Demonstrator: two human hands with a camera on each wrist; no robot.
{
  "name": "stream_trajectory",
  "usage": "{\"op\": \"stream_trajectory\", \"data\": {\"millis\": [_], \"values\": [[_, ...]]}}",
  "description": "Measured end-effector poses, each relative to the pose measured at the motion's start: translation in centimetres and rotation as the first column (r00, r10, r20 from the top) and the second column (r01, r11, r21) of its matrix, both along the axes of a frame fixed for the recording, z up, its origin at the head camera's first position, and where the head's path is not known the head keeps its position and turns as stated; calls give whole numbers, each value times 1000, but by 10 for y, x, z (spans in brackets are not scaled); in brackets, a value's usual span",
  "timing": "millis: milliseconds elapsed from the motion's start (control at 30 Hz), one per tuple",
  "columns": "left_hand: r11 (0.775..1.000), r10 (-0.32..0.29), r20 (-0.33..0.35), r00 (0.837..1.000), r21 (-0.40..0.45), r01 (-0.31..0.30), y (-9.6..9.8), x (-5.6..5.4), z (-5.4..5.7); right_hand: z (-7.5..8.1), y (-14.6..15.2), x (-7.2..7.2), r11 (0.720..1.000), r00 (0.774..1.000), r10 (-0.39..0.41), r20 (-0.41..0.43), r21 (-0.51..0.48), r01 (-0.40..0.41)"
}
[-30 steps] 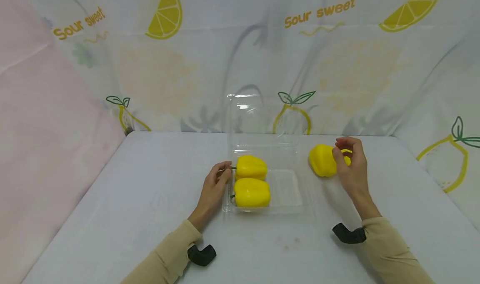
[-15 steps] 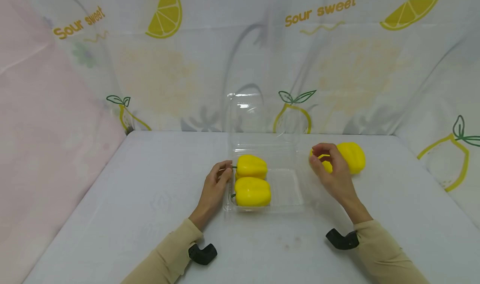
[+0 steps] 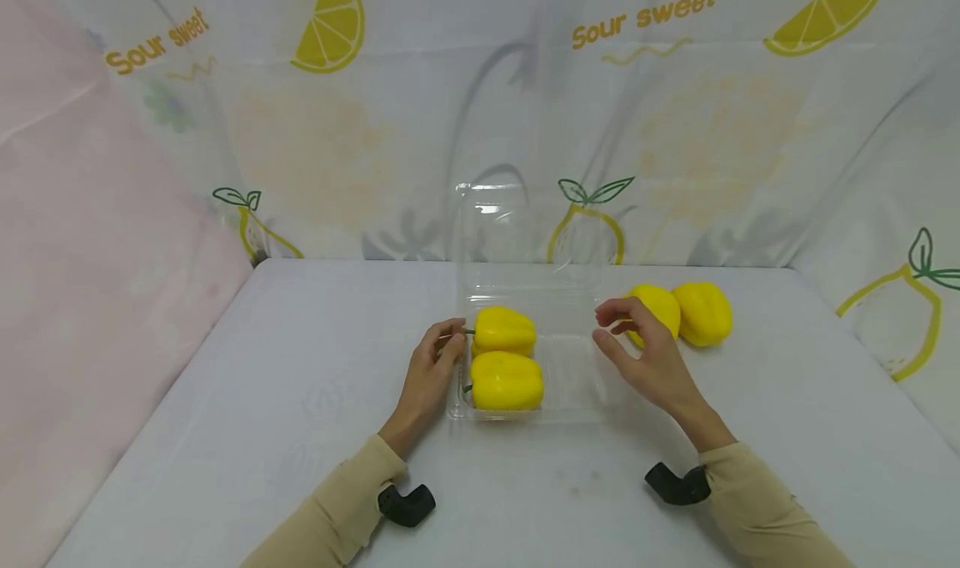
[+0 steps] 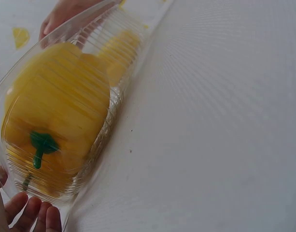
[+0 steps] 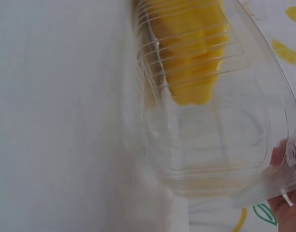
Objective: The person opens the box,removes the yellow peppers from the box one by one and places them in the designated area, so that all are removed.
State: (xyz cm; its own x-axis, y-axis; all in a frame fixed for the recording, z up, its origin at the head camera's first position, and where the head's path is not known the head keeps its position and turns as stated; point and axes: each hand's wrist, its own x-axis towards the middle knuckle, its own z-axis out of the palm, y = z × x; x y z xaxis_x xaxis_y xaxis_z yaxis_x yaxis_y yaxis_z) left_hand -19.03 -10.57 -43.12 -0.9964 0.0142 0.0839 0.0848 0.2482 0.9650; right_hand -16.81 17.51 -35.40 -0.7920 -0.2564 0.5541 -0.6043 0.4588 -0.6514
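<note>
Two yellow bell peppers, a rear one (image 3: 504, 329) and a front one (image 3: 506, 380), lie side by side in the left half of an open clear plastic clamshell box (image 3: 573, 372). Their green stems point left. My left hand (image 3: 427, 368) touches the box's left edge with relaxed fingers; its fingertips (image 4: 41, 212) show beside the ribbed wall. At the right edge is my right hand (image 3: 648, 359), thumb and fingers apart. Partly behind it sits a third yellow bell pepper (image 3: 662, 305), against another yellow bell pepper (image 3: 703, 314). In the right wrist view, plastic partly covers the right fingers.
The clear lid (image 3: 525, 238) stands raised behind the box, close to the lemon-print curtain (image 3: 420, 134). A white cloth covers the table (image 3: 315, 401). Each sleeve carries a black bracket, a left bracket (image 3: 407, 505) and a right bracket (image 3: 677, 485).
My right hand has moved left, away from the two loose peppers to the box's right edge, uncovering them more. The left hand and the peppers in the box stay in place.
</note>
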Motion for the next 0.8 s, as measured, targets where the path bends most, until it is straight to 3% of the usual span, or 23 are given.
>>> {"op": "stream_trajectory", "data": {"millis": [133, 367, 567, 800], "values": [[1000, -9, 20, 1000, 8, 9, 1, 3, 6, -9, 0, -4, 999, 1000, 30, 6, -12, -29], [1000, -17, 17, 1000, -18, 17, 4, 18, 35, -31, 0, -13, 996, 995, 92, 33, -3, -92], [1000, -22, 14, 1000, -15, 22, 5, 19, 37, -34, -4, -11, 985, 983, 162, 89, 42, -166], [1000, -21, 24, 999, -8, 21, 5, 20, 38, -32, -7, -8, 978, 974, 183, 131, 77, -194]]}}
